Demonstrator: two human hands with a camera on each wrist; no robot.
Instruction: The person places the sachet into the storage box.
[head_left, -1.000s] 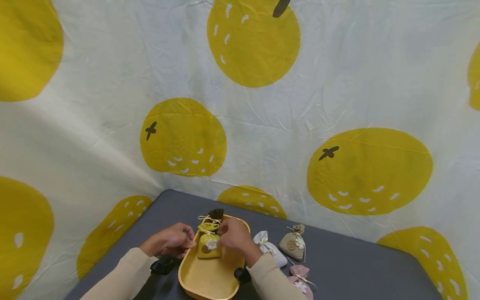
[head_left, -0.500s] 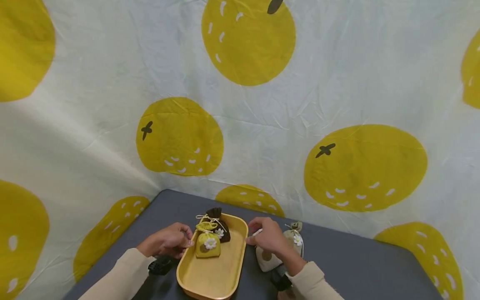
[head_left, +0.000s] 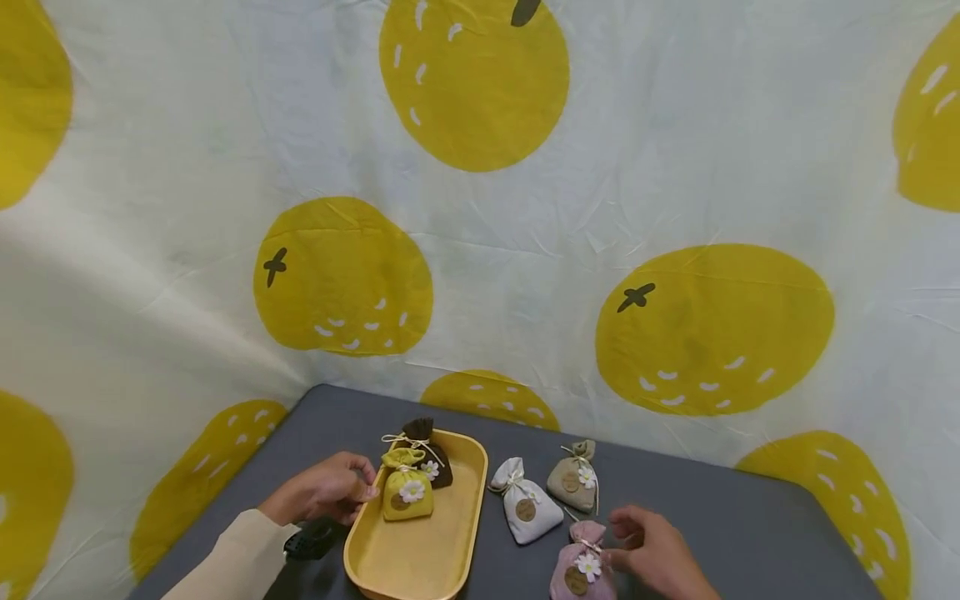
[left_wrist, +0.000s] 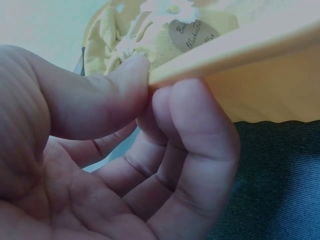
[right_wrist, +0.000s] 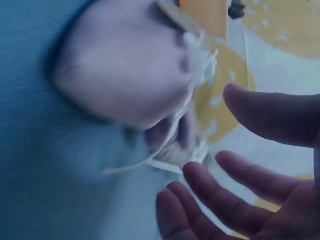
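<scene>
Head view shows your left hand pinching the rim of a smooth, round-cornered yellow tray, while your right hand, its fingers loosely parted and holding nothing, is just beside a plump, string-tied pink pouch. Your dark grey counter stands before creased white cloth printed with yellow fruit. You have five fabric pouches: coarse-woven yellow pouch and brown pouch in one tray, white pouch, beige pouch and pink outside it.

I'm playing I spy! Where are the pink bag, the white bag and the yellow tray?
Pink bag point(right_wrist: 125, 65): right wrist view, on its cloth side.
White bag point(head_left: 541, 519): head view, on its cloth front.
Yellow tray point(head_left: 422, 552): head view, on its bare floor.
</scene>
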